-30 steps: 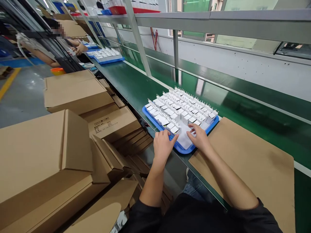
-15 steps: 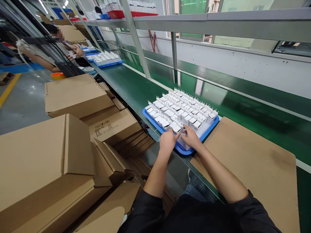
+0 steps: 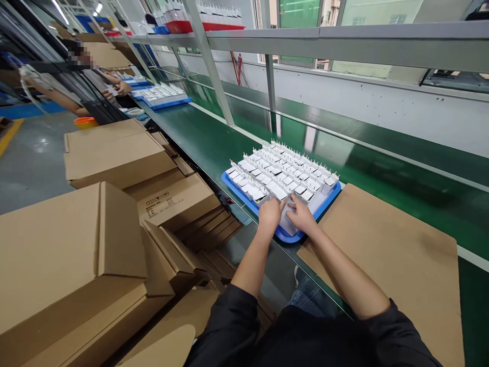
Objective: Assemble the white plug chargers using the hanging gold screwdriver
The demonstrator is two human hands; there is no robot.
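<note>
A blue tray (image 3: 333, 202) on the green bench carries rows of small white boxes (image 3: 273, 171), many with upright flaps topped by little white tips. Both hands meet at the tray's near corner. My left hand (image 3: 270, 214) is closed at a white box in the front row, its fingers curled and partly hidden. From the other side, my right hand (image 3: 301, 215) bends its index finger and thumb against the same box. Plain white box sides show beneath and beside the fingers.
A large flat cardboard sheet (image 3: 393, 255) lies right of the tray. Brown cartons (image 3: 72, 239) are piled at my left. Farther along the green bench (image 3: 191, 127), a person works beside another blue tray (image 3: 168, 104). A metal shelf (image 3: 344, 43) runs overhead.
My left hand has moved slightly right, closer to my right hand, and its fingers have drawn in. My right hand stays nearly in place. The view has shifted slightly.
</note>
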